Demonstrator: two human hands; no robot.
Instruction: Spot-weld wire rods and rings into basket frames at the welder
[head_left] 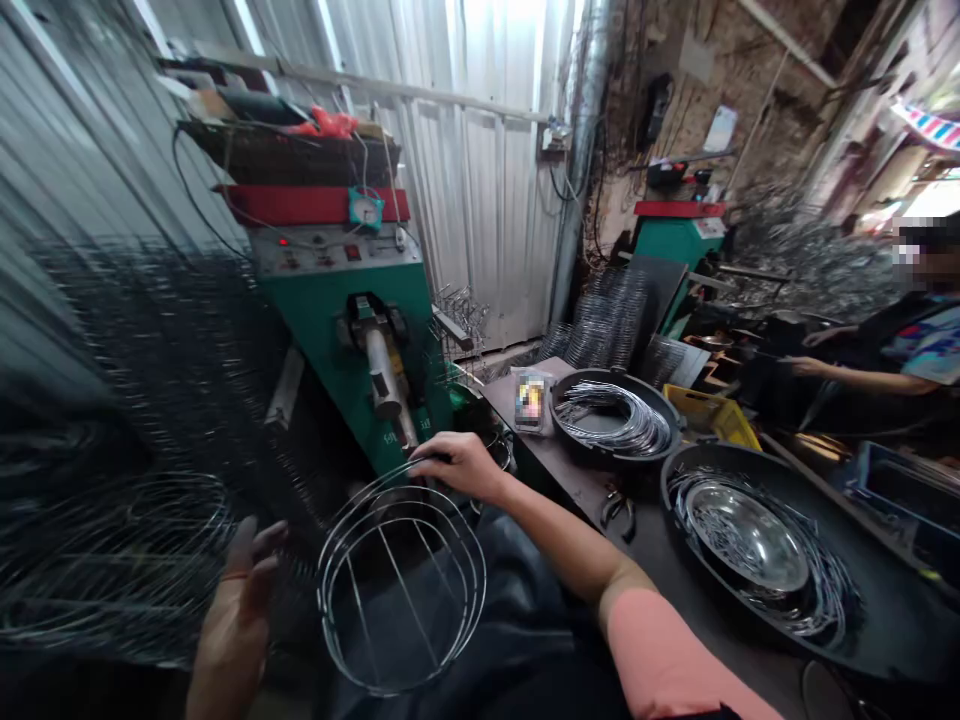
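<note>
A round wire basket (405,610) of thin metal rings, with straight wires across its base, hangs over my lap. My right hand (461,465) pinches its upper rim close to the welding machine's arm (386,380). Left of the basket, apart from it, my left hand (246,590) is raised with fingers spread and slightly blurred; nothing shows in it. The green machine (345,310) with a red top stands in front of me. Beside my left hand lies a pile of wire baskets (127,560), blurred.
On the right, a bench (581,490) carries a black pan (559,430) of wire rings, pliers (619,513) and a phone (531,400). A larger black tray (885,620) holds a metal bowl (750,535) and more wire. A person (900,350) sits at far right.
</note>
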